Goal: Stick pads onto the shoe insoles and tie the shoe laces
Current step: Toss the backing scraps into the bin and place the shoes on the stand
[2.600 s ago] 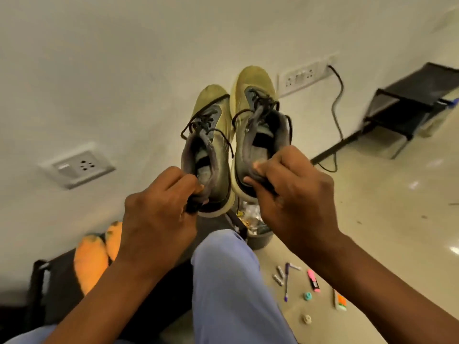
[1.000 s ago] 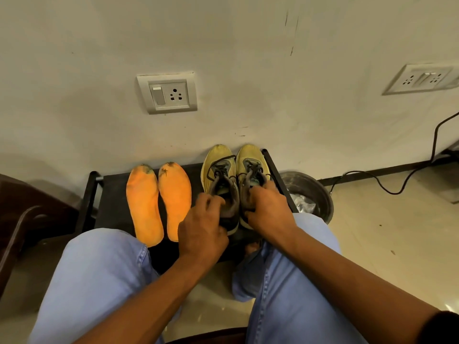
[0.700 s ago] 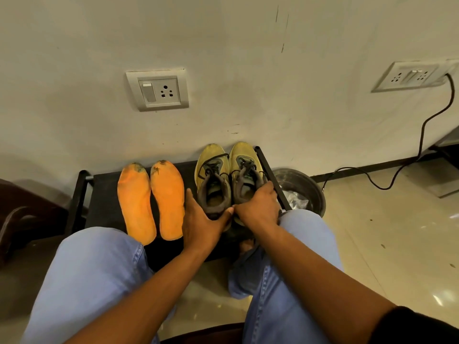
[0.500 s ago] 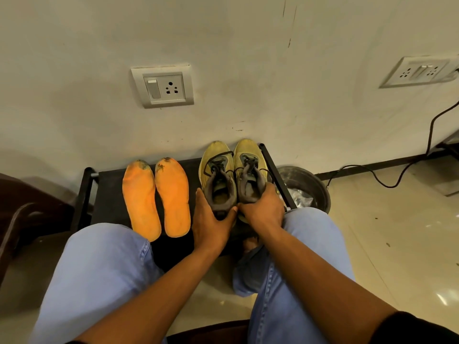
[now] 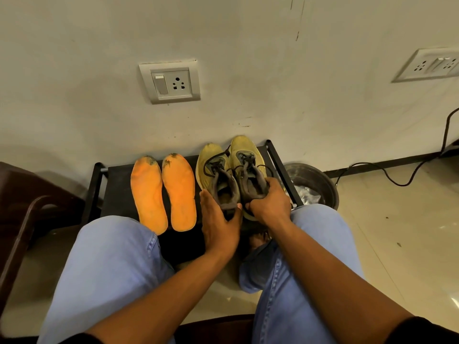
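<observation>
Two yellow shoes stand on the black rack, orange insoles bare just left, no pads visible, laces loose. Left hand rests open against one heel; right hand grips the other

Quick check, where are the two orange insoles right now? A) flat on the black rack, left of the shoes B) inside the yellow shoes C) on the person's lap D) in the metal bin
A: the two orange foam insoles lie side by side on the black rack, left of the pair of yellow lace-up shoes, with neither hand on them.
</observation>
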Demonstrator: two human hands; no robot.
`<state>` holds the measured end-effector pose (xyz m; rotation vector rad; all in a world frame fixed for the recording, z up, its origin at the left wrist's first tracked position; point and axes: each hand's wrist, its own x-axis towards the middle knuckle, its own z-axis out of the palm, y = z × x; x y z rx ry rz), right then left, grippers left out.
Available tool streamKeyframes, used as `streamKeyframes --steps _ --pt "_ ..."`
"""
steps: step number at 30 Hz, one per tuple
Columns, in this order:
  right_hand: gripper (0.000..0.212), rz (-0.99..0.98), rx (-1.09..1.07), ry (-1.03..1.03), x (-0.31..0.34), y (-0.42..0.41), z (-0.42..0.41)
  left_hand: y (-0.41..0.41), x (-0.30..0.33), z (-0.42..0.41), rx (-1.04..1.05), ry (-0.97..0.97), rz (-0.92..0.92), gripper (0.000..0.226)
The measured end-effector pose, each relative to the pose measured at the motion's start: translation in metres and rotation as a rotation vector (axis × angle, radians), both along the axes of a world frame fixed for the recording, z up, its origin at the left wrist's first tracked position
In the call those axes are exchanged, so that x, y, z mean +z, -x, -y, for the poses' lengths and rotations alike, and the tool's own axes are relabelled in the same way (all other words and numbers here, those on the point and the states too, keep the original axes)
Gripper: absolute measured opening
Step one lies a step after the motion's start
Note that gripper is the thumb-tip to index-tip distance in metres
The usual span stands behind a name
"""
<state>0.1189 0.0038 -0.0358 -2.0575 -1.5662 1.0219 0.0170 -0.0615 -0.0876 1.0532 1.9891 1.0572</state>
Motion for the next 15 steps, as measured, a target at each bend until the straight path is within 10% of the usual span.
streamKeyframes --steps 4,9,15 --pt "0.082 0.001 0.067 -0.046 0.000 0.005 0.007 0.012 0.003 -0.001 -0.025 -0.010 0.000 0.115" --pt "0.081 0.106 0.205 -0.581 0.014 0.035 0.016 0.039 0.029 0.003 -0.078 -0.103 0.047 0.118" --pt "0.051 -0.017 0.474 -0.853 0.017 0.075 0.040 0.116 0.060 -0.011 0.061 -0.088 -0.261 0.044"
